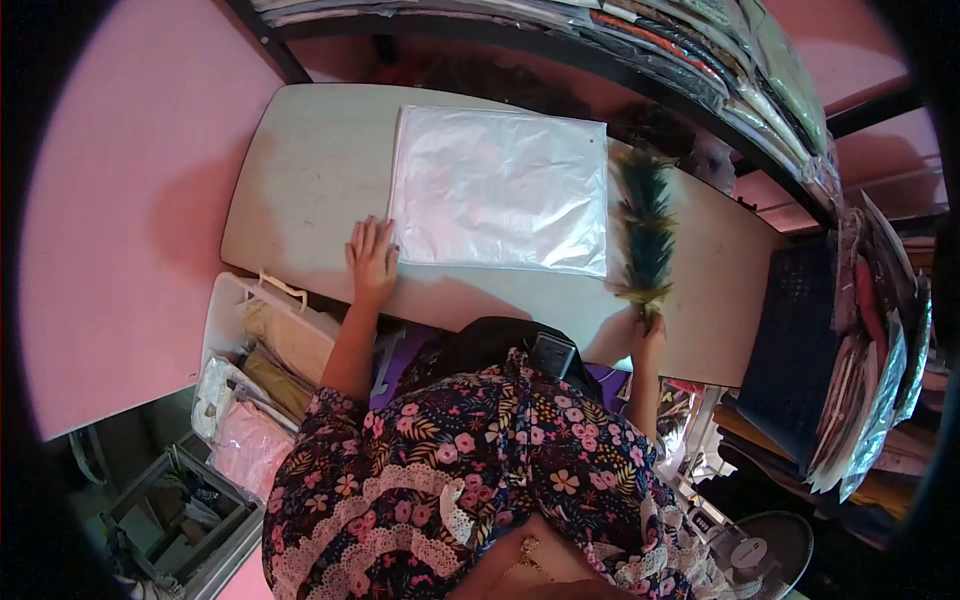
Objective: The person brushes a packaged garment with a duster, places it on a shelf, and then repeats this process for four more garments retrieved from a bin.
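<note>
A flat, clear plastic package with white contents (500, 190) lies on the pale table (310, 140). My left hand (371, 262) rests flat on the tabletop by the package's lower left corner, fingers stretched out. On the right, my right hand (648, 328) grips the lower end of a feather duster (646, 225). Its dark green feathers, yellowish at the edges, point away from me along the package's right side. The fingers cover the duster's handle.
Above the table's far side runs a shelf (640, 75) stacked with bagged garments. At the right stand a dark blue basket (795, 340) and more packaged clothes (870, 370). A white bin (225, 320) with bagged clothes is at the left. A fan (765, 550) sits lower right.
</note>
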The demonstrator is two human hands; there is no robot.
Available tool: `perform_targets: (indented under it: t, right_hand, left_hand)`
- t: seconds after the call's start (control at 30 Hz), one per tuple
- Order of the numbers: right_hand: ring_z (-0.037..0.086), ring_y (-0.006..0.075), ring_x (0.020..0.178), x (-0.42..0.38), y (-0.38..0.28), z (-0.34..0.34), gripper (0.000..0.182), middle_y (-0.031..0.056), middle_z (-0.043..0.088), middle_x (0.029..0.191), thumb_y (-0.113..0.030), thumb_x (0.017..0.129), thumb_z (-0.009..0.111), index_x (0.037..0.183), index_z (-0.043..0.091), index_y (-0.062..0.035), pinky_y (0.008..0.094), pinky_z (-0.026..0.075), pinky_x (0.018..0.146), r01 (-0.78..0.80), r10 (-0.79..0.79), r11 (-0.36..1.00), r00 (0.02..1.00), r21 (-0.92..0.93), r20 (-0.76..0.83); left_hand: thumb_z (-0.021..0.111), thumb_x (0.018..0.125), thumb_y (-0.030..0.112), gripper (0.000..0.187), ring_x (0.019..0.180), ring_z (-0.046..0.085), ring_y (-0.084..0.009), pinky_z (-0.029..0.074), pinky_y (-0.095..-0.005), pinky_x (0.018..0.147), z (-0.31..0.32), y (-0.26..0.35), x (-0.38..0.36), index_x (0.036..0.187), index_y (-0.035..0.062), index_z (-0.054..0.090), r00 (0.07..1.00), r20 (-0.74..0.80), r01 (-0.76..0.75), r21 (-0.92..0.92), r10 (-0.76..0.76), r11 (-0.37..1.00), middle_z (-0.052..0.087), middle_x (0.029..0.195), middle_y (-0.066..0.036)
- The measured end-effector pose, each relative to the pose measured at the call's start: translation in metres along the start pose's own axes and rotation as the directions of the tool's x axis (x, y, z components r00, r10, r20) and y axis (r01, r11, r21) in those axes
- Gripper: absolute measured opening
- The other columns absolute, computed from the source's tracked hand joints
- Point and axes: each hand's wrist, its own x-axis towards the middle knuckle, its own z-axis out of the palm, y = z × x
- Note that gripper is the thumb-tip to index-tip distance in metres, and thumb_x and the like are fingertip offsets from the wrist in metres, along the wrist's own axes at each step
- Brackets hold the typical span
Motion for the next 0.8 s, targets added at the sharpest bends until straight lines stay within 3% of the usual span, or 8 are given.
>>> perform_targets:
  t: [0.17, 0.23, 0.37, 0.47, 0.5, 0.6, 0.7, 0.8]
  right_hand:
    - [0.063, 0.0371, 0.08, 0.006, -0.066, -0.01, 0.035, 0.0228, 0.063, 0.089, -0.013, 0.089, 0.048, 0.123, 0.047, -0.0046, 0.0432, 0.048, 0.068, -0.098, 0.102, 0.982, 0.995, 0.162, -0.018]
    - [0.061, 0.0405, 0.078, 0.002, -0.075, 0.007, 0.038, 0.0203, 0.063, 0.093, -0.013, 0.086, 0.052, 0.123, 0.048, -0.0058, 0.0467, 0.049, 0.07, 0.221, -0.218, 0.967, 0.975, 0.126, -0.037]
    - [0.061, 0.0383, 0.082, -0.006, -0.108, 0.004, 0.041, 0.0189, 0.062, 0.101, -0.018, 0.084, 0.053, 0.124, 0.05, -0.0156, 0.0476, 0.049, 0.073, 0.391, -0.344, 0.92, 0.832, -0.021, 0.436]
    - [0.061, 0.0397, 0.078, 0.014, -0.112, 0.014, 0.041, 0.0184, 0.063, 0.089, -0.018, 0.085, 0.051, 0.125, 0.048, -0.0162, 0.0483, 0.049, 0.068, 0.311, -0.313, 0.95, 0.938, 0.034, 0.152]
    - [0.06, 0.0425, 0.077, 0.024, -0.116, 0.013, 0.039, 0.0223, 0.063, 0.087, -0.017, 0.088, 0.049, 0.127, 0.045, -0.0136, 0.0498, 0.047, 0.066, 0.072, -0.069, 0.997, 0.974, -0.005, 0.215]
    - [0.06, 0.043, 0.076, 0.038, -0.107, 0.03, 0.039, 0.0236, 0.063, 0.087, -0.015, 0.088, 0.048, 0.127, 0.044, -0.0134, 0.0504, 0.047, 0.063, 0.055, -0.066, 0.989, 0.994, 0.139, 0.081]
    - [0.06, 0.0413, 0.083, 0.023, -0.117, 0.029, 0.035, 0.0232, 0.062, 0.093, -0.012, 0.086, 0.051, 0.121, 0.049, -0.0131, 0.047, 0.048, 0.07, 0.409, -0.445, 0.895, 0.847, 0.178, 0.291]
    - [0.06, 0.0406, 0.083, 0.013, -0.14, 0.012, 0.037, 0.0208, 0.063, 0.092, -0.013, 0.084, 0.054, 0.12, 0.051, -0.0153, 0.0478, 0.048, 0.069, 0.538, -0.555, 0.824, 0.709, 0.175, 0.434]
  left_hand:
    - [0.051, 0.086, 0.02, 0.047, 0.134, 0.025, -0.0316, 0.017, -0.0529, 0.106, 0.003, 0.002, 0.002, 0.132, 0.0248, 0.045, 0.998, 0.046, -0.047, 0.119, 0.042, 0.992, 0.033, 0.143, -0.009]
    - [0.051, 0.086, 0.021, 0.047, 0.134, 0.025, -0.0305, 0.017, -0.0525, 0.106, 0.001, 0.004, 0.004, 0.132, 0.0258, 0.045, 0.997, 0.063, -0.055, 0.125, 0.048, 0.991, 0.033, 0.143, -0.008]
    - [0.051, 0.085, 0.019, 0.048, 0.133, 0.027, -0.0283, 0.018, -0.0517, 0.106, 0.003, 0.018, 0.007, 0.132, 0.0255, 0.045, 0.999, 0.033, -0.041, 0.134, 0.037, 0.99, 0.035, 0.142, -0.007]
    - [0.051, 0.084, 0.018, 0.048, 0.133, 0.029, -0.0277, 0.018, -0.051, 0.106, 0.008, 0.022, 0.009, 0.132, 0.0254, 0.045, 1.0, 0.02, -0.024, 0.129, 0.022, 0.991, 0.037, 0.14, -0.007]
    - [0.051, 0.084, 0.018, 0.048, 0.132, 0.029, -0.0275, 0.018, -0.0508, 0.106, 0.009, 0.024, 0.01, 0.131, 0.0253, 0.046, 0.999, 0.015, -0.03, 0.128, 0.028, 0.991, 0.038, 0.14, -0.007]
    - [0.051, 0.084, 0.018, 0.047, 0.132, 0.03, -0.0271, 0.019, -0.0501, 0.107, 0.008, 0.031, 0.013, 0.131, 0.0237, 0.046, 1.0, -0.005, -0.019, 0.113, 0.02, 0.993, 0.04, 0.138, -0.006]
    - [0.05, 0.085, 0.018, 0.047, 0.131, 0.03, -0.027, 0.019, -0.0485, 0.107, 0.007, 0.035, 0.015, 0.131, 0.0196, 0.046, 1.0, -0.003, -0.013, 0.086, 0.014, 0.996, 0.041, 0.138, -0.007]
    - [0.05, 0.085, 0.018, 0.05, 0.132, 0.029, -0.0281, 0.019, -0.047, 0.108, 0.006, 0.033, 0.016, 0.134, 0.0147, 0.041, 1.0, -0.028, 0.011, 0.004, -0.011, 1.0, 0.038, 0.139, -0.01]
